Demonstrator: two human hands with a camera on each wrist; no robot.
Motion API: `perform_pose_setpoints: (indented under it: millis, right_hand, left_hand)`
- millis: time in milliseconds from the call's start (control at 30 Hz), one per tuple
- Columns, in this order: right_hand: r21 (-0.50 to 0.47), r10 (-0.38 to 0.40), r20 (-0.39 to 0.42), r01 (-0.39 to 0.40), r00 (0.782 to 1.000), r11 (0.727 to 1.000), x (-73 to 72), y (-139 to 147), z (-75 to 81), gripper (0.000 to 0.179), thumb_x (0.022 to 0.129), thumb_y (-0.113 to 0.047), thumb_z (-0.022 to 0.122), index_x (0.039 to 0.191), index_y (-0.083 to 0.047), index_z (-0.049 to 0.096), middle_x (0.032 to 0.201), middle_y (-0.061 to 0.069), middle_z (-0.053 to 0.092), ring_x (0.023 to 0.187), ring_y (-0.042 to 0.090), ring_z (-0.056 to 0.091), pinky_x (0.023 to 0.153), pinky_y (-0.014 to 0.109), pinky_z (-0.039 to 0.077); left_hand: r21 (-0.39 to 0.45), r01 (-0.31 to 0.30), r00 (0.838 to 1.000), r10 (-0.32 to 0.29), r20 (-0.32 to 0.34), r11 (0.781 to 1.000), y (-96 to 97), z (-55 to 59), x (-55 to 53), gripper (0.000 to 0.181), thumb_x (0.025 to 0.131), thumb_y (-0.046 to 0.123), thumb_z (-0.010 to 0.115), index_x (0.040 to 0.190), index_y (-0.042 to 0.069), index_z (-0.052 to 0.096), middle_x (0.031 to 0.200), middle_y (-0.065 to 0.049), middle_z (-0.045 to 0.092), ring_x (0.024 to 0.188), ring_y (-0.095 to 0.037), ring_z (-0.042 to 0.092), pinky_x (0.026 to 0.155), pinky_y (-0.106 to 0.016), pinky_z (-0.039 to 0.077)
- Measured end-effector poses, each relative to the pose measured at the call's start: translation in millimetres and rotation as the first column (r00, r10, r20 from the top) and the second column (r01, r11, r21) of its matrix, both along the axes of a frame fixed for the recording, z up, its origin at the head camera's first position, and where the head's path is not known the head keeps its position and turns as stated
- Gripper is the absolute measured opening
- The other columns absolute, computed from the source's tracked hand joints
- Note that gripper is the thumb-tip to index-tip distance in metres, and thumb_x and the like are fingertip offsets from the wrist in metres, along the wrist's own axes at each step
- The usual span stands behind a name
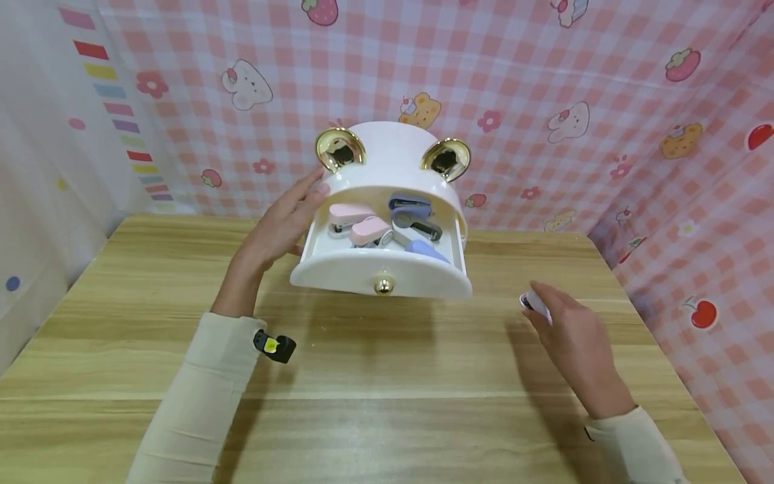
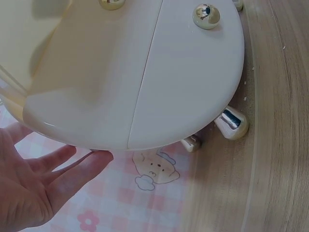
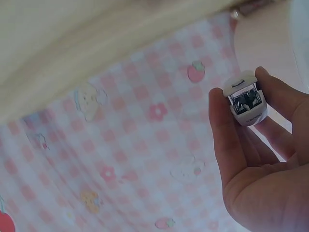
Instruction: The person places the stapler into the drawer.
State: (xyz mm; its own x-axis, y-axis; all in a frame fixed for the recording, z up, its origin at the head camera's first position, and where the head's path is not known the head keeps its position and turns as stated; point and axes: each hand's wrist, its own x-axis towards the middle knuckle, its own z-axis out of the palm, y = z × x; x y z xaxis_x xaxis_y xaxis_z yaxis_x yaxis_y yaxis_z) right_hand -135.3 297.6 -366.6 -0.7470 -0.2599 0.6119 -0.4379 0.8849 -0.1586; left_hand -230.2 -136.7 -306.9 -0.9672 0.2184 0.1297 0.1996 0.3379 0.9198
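Note:
A white storage box with two gold-rimmed ears stands on the table, its upper drawer pulled out. Inside lie several mini staplers, among them a pink stapler and a blue stapler. My left hand touches the box's left side with its fingers extended; in the left wrist view the fingertips meet the rounded edge. Over the table to the right, apart from the box, my right hand pinches a small white stapler between thumb and fingers. Its metal end faces the right wrist camera.
Below the open drawer, the box has a lower front with gold knobs and short gold feet. The wooden table runs back to a pink checked cloth. A white curtain hangs at the left.

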Motion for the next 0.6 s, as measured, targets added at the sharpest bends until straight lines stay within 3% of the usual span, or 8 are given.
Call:
perform_pose_setpoints:
  millis: [200, 467, 600]
  right_hand:
    - [0.012, 0.019, -0.086, -0.018, 0.996, 1.000, -6.7, 0.2, 19.3, 0.048, 0.075, 0.004, 0.086, 0.119, 0.003, 0.068, 0.105, 0.026, 0.071, 0.081, 0.045, 0.070, 0.062, 0.060, 0.056]
    - [0.015, 0.012, -0.114, -0.010, 0.993, 1.000, -9.8, -2.3, 35.4, 0.047, 0.075, 0.002, 0.087, 0.119, 0.002, 0.069, 0.105, 0.023, 0.072, 0.086, 0.042, 0.071, 0.066, 0.058, 0.057]
    - [0.033, 0.030, -0.139, -0.026, 0.990, 0.999, -12.4, -4.5, 48.5, 0.046, 0.076, 0.001, 0.087, 0.118, 0.002, 0.069, 0.099, 0.023, 0.073, 0.080, 0.041, 0.070, 0.062, 0.057, 0.055]
  left_hand:
    - [-0.003, -0.003, 1.000, 0.003, -0.010, 1.000, 0.2, 2.7, -0.5, 0.073, 0.102, 0.062, 0.039, 0.164, 0.029, 0.018, 0.160, -0.021, 0.031, 0.127, -0.045, 0.050, 0.065, -0.056, 0.061]
    - [0.009, 0.009, 1.000, -0.009, 0.001, 1.000, -1.3, 0.1, 1.0, 0.073, 0.103, 0.061, 0.039, 0.164, 0.028, 0.017, 0.160, -0.019, 0.031, 0.126, -0.045, 0.051, 0.066, -0.058, 0.061]
    - [0.004, 0.006, 1.000, -0.006, -0.006, 1.000, -0.9, -1.2, 0.4, 0.073, 0.103, 0.061, 0.038, 0.164, 0.028, 0.017, 0.161, -0.020, 0.031, 0.126, -0.046, 0.051, 0.064, -0.056, 0.061]
